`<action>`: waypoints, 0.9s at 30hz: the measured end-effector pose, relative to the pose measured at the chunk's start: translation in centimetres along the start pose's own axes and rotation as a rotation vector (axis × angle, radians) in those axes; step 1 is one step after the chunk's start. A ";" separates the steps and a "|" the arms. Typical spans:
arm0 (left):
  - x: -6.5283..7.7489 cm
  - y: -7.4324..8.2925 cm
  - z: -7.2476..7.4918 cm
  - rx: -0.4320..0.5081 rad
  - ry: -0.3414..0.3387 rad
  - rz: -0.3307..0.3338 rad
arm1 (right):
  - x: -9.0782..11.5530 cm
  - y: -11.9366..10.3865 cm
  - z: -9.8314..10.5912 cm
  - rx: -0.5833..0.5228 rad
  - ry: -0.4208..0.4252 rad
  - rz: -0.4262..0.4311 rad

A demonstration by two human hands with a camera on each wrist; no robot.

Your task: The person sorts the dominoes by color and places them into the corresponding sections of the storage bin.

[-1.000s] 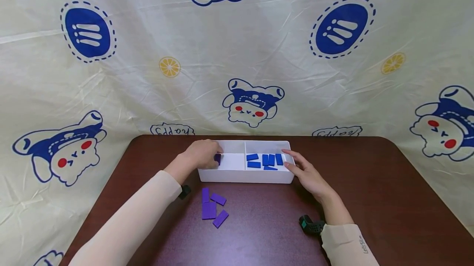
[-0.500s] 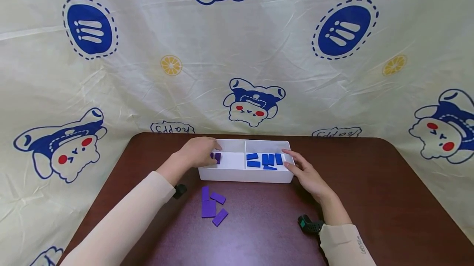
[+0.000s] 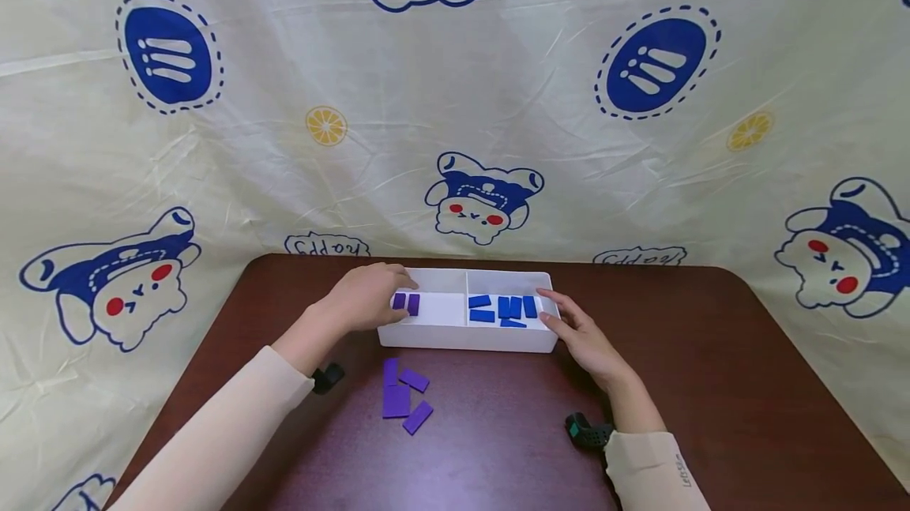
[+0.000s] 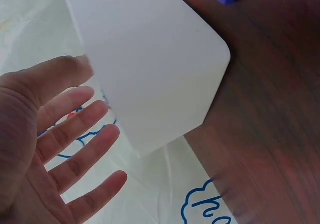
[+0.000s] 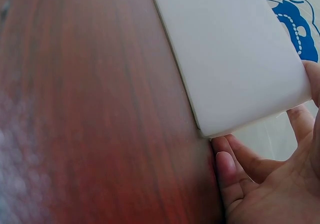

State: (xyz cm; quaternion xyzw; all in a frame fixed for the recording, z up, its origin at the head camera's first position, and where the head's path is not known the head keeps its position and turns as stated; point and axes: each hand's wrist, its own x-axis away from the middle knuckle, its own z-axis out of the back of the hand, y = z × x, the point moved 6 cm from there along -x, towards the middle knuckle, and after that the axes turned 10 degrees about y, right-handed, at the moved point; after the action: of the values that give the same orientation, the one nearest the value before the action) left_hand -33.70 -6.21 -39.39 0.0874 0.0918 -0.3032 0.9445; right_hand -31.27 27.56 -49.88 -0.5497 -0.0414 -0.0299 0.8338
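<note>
We look mid-loading here, our left hand (image 3: 364,299) relaxed and holding nothing beside two flat purple rectangular tiles (image 3: 414,305) in the left compartment of the white rectangular tray (image 3: 462,339), our right hand (image 3: 588,343) gripping its right end, and next we probably need another of the loose purple tiles (image 3: 396,402) pinched off the brown wood-grain bench (image 3: 490,432).

Smooth plastic box (image 3: 469,338), glossy wood-grain tabletop (image 3: 498,432), creased backdrop (image 3: 569,187), perhaps cloth

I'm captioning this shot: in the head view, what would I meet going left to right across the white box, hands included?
Left hand → two purple tiles → divider → blue tiles → right hand.
</note>
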 end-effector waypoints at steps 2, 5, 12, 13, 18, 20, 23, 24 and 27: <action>0.5 0.1 0.4 0.024 0.018 0.003 | 0.0 0.0 -0.1 -0.007 0.002 0.002; 1.3 0.2 0.9 0.076 0.036 0.032 | 0.1 0.0 -0.2 -0.009 0.004 0.006; 2.9 0.6 1.7 0.138 0.085 0.053 | 0.3 -0.5 0.0 -0.023 0.008 0.038; 3.1 0.7 1.7 0.143 0.091 0.053 | 0.3 -0.5 0.0 -0.027 0.006 0.040; 4.5 0.8 1.6 0.149 0.097 0.051 | 0.2 -0.4 -0.4 -0.030 0.003 0.033; 4.9 0.9 1.5 0.152 0.096 0.047 | 0.2 -0.3 -0.5 -0.030 0.002 0.033; 5.3 1.0 1.3 0.165 0.092 0.041 | 0.1 -0.3 -0.4 -0.036 0.006 0.037; 5.4 1.0 1.3 0.174 0.091 0.039 | 0.1 -0.3 -0.3 -0.037 0.007 0.039; 5.6 1.2 1.2 0.190 0.081 0.031 | 0.1 -0.4 -0.1 -0.033 0.009 0.045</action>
State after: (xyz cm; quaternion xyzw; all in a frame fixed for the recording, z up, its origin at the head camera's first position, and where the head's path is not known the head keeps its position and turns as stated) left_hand -28.34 -8.64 -39.37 0.1901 0.0995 -0.2922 0.9320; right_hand -31.22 27.26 -49.52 -0.5639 -0.0248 -0.0141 0.8254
